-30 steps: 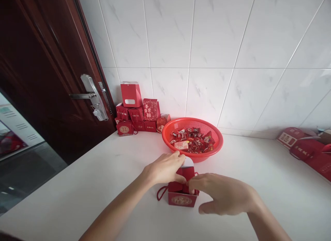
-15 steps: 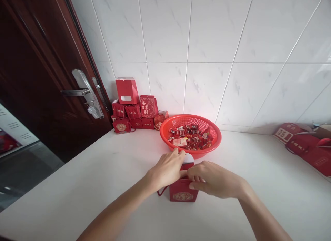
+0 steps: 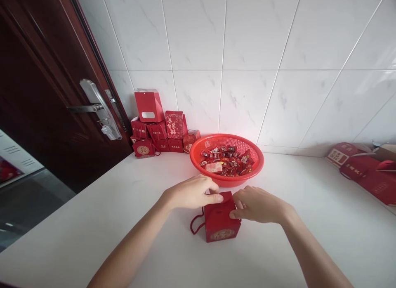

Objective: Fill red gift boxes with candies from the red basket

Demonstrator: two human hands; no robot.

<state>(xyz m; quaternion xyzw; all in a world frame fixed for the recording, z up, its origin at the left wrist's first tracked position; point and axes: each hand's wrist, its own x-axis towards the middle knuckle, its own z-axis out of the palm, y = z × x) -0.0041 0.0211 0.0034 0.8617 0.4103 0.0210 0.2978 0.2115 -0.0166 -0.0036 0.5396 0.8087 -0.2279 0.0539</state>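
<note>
A small red box (image 3: 222, 222) with a gold round emblem on its front stands on the white table, its top folded down. A dark red cord handle (image 3: 196, 223) loops out at its left side. My left hand (image 3: 194, 193) is closed on the box's top left part, thumb lying on the top. At the right edge of the top, my right hand (image 3: 258, 204) grips the box with thumb in front and fingers behind. Just behind the box is a red plastic basket (image 3: 227, 181) of wrapped candies (image 3: 230, 162).
Filled-out red boxes (image 3: 159, 131) are stacked against the tiled wall at the back left. More red boxes (image 3: 365, 170) lie at the right edge of the white table (image 3: 148, 246). A dark red door (image 3: 46, 73) with a metal handle is at the left.
The raised white-lined flap of the box is now folded down, and the box is turned slightly. My left hand has moved a little left. The view has shifted slightly.
</note>
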